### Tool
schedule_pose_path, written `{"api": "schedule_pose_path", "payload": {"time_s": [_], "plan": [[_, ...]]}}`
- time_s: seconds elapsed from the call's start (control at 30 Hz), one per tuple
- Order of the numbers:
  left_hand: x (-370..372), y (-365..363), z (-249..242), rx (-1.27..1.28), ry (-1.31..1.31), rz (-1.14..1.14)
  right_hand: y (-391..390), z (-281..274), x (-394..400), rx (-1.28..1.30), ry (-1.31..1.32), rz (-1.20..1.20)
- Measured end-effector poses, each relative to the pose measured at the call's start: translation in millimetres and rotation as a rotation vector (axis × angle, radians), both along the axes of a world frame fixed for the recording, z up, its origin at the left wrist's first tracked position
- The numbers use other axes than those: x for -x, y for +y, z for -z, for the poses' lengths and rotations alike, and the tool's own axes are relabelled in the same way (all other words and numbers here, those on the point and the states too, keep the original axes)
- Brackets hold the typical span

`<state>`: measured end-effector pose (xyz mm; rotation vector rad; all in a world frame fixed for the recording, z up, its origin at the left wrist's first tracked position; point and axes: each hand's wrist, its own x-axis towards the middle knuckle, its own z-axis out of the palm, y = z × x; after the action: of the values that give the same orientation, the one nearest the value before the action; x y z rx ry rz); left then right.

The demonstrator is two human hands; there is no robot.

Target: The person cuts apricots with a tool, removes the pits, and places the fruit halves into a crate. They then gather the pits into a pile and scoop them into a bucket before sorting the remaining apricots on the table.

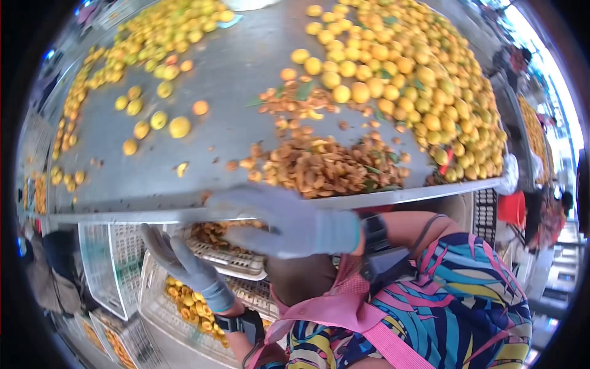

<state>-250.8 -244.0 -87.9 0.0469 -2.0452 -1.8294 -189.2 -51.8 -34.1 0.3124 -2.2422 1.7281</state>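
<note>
My left hand [185,265], in a grey glove, is held below the table's front edge with its fingers stretched out and nothing in it. My right hand [270,220], gloved too, is blurred by motion at the front edge of the metal table [203,147]. Its thumb stands apart from the stretched fingers, and I see nothing held. Just beyond it lies a heap of brown, shrivelled fruit pieces [326,166] with some green leaves. Beneath both hands, a white basket [249,263] holds similar brown pieces [221,237].
A large pile of yellow-orange round fruit [424,80] covers the table's right side. More yellow fruit [166,27] lies at the far left, with scattered single fruits nearer. Below stand a white crate [104,264] and a tub of yellow fruit [190,307]. A red bucket [511,209] and other people are at right.
</note>
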Motion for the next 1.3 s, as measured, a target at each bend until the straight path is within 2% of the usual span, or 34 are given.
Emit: {"api": "schedule_pose_path", "payload": {"time_s": [0.07, 0.1, 0.17, 0.2, 0.23, 0.3, 0.37, 0.4, 0.5, 0.57, 0.63, 0.7, 0.77, 0.83, 0.93, 0.97, 1.0, 1.03, 1.07, 1.1, 1.13, 1.2, 1.27, 1.3], "plan": [[6.6, 23.0, -22.8, 0.298, 0.096, 0.387, 54.0, -14.0, -22.7, -0.464, -0.202, 0.254], [9.2, 36.6, -32.9, 0.297, 0.089, 0.408, 79.4, -23.1, -35.7, -0.550, -0.310, 0.359], [15.7, 65.6, -46.3, 0.526, -0.137, 0.741, 132.3, -20.1, -61.0, -0.550, -0.548, 0.480], [20.4, 76.5, -39.0, 0.529, -0.135, 0.751, 151.8, -24.7, -74.5, -0.604, -0.675, 0.511], [25.9, 85.8, -23.3, 0.509, -0.186, 0.874, 172.2, -17.4, -89.0, -0.600, -0.676, 0.518], [27.1, 103.4, -9.7, 0.490, -0.243, 1.001, 202.6, 15.8, -114.6, -0.710, -0.836, 0.542], [21.6, 121.6, -7.0, 0.957, -0.010, 1.104, 203.4, 31.0, -119.7, -0.691, -0.916, 0.528], [15.2, 129.2, -5.2, 1.046, -0.012, 1.088, 200.4, 34.9, -121.8, -0.676, -0.996, 0.507], [-3.9, 154.9, -13.6, 1.039, -0.097, 1.143, 173.4, 37.3, -107.8, -0.643, -0.917, 0.513], [-14.1, 168.1, -14.3, 1.022, -0.090, 1.153, 158.2, 35.6, -87.3, -0.658, -1.002, 0.478], [-18.5, 177.8, -7.0, 0.994, -0.072, 1.112, 145.3, 47.4, -72.4, -0.436, -0.888, 0.546], [-18.3, 184.2, -2.6, 0.998, -0.082, 1.098, 138.9, 51.0, -55.6, -0.400, -0.898, 0.531], [-14.7, 189.5, 7.8, 0.915, -0.108, 1.032, 134.5, 59.9, -41.9, -0.134, -0.820, 0.573], [-7.1, 191.6, 16.7, 0.837, -0.090, 1.009, 130.1, 69.2, -29.4, -0.203, -0.747, 0.621], [7.3, 195.5, 27.9, 0.692, -0.015, 0.995, 131.4, 77.8, -6.0, 0.242, -0.683, 0.594], [12.8, 195.9, 30.6, 0.625, 0.038, 1.007, 130.1, 80.8, -1.1, 0.240, -0.686, 0.575], [17.7, 196.4, 32.9, 0.495, 0.052, 1.040, 128.1, 84.6, 3.5, 0.454, -0.601, 0.592], [22.3, 196.6, 35.4, 0.500, 0.040, 1.019, 124.6, 88.1, 7.8, 0.667, -0.517, 0.604], [25.6, 197.7, 35.0, 0.436, 0.041, 1.074, 125.3, 78.9, 8.9, 0.746, -0.536, 0.582], [28.0, 198.1, 31.9, 0.372, 0.042, 1.123, 129.9, 87.9, 5.8, 0.745, -0.552, 0.551], [26.6, 199.2, 28.2, 0.368, 0.121, 1.109, 136.6, 103.0, 0.2, 0.437, -0.480, 0.547], [23.1, 202.5, 24.0, 0.439, 0.096, 1.053, 147.4, 104.0, -6.3, -0.249, -0.280, 0.557], [17.3, 198.7, 14.8, 0.504, 0.070, 0.994, 140.2, 93.3, -0.3, -0.621, -0.129, 0.528], [14.8, 198.0, 5.9, 0.463, 0.053, 0.990, 130.8, 72.0, 6.0, 0.149, -0.265, 0.539]]}}
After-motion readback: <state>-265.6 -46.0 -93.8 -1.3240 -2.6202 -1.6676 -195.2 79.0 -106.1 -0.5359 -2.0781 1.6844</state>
